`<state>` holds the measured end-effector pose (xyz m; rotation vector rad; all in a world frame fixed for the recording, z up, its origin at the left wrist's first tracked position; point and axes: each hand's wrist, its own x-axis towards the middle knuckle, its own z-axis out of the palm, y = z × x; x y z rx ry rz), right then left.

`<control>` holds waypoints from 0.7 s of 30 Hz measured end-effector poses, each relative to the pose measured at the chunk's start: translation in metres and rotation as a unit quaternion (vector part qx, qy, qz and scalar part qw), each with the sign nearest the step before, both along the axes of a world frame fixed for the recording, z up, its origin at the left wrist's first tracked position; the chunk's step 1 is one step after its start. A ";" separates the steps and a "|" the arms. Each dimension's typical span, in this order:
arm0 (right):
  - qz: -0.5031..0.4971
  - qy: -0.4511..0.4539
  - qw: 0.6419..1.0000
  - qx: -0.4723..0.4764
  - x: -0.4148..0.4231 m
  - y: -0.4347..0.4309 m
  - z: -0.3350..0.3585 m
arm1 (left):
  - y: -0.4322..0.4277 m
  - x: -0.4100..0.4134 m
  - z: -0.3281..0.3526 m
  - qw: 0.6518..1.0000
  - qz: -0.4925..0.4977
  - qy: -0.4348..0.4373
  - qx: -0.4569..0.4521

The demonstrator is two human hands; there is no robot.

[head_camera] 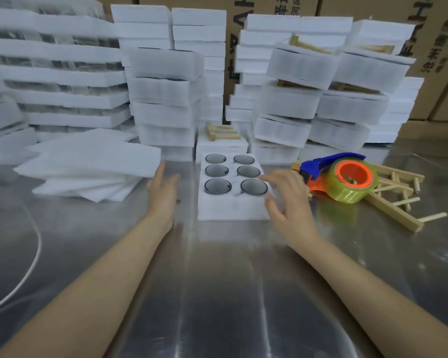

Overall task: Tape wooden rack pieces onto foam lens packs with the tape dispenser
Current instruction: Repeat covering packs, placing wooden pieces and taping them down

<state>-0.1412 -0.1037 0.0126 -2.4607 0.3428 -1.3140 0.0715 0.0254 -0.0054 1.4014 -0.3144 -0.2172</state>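
Observation:
A white foam lens pack (232, 206) lies at the table's centre with several dark round lenses set in its holes. My left hand (163, 193) hovers open just left of the pack, fingers pointing away. My right hand (287, 197) is spread open over the pack's right edge, holding nothing. The tape dispenser (338, 177), blue and orange with a yellowish tape roll, rests right of the pack. Wooden rack pieces (396, 195) lie under and beside it. Another wooden rack piece (221, 132) sits on a foam pack behind.
Loose foam sheets (88, 164) are piled at the left. Tall stacks of foam packs (166, 99) stand along the back, with cardboard boxes (435, 47) behind them. A white cable (34, 254) curves over the shiny metal table (217, 293) at the left.

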 end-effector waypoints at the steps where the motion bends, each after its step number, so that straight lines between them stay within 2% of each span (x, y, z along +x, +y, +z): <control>1: -0.017 -0.031 0.999 0.031 -0.001 -0.004 0.003 | 0.000 0.002 0.001 0.999 -0.018 0.024 -0.032; 4: -0.045 -0.087 0.990 0.097 -0.001 -0.011 0.007 | 0.001 -0.001 0.004 0.996 -0.003 0.044 -0.076; 7: -0.039 -0.087 0.991 0.089 0.001 -0.013 0.004 | 0.001 -0.022 0.012 0.989 0.083 -0.056 -0.110; 9: -0.013 -0.089 0.993 0.074 0.001 -0.012 0.003 | -0.001 -0.042 0.019 0.977 0.083 -0.132 -0.143; 10: 0.002 -0.087 0.994 0.072 0.002 -0.010 0.003 | -0.002 -0.049 0.023 0.975 0.076 -0.130 -0.163; 12: 0.025 -0.079 0.994 0.070 0.003 -0.006 0.002 | -0.005 -0.057 0.029 0.977 0.065 -0.050 -0.198; 17: 0.044 -0.062 0.996 0.055 0.005 -0.001 0.000 | -0.002 -0.047 0.024 0.972 0.086 0.134 -0.173; 19: 0.045 -0.063 0.996 0.050 0.005 -0.001 0.000 | 0.002 -0.039 0.024 0.958 0.067 0.180 -0.212; 21: 0.045 -0.063 0.996 0.049 0.006 -0.002 0.000 | 0.006 -0.035 0.026 0.927 0.048 0.235 -0.287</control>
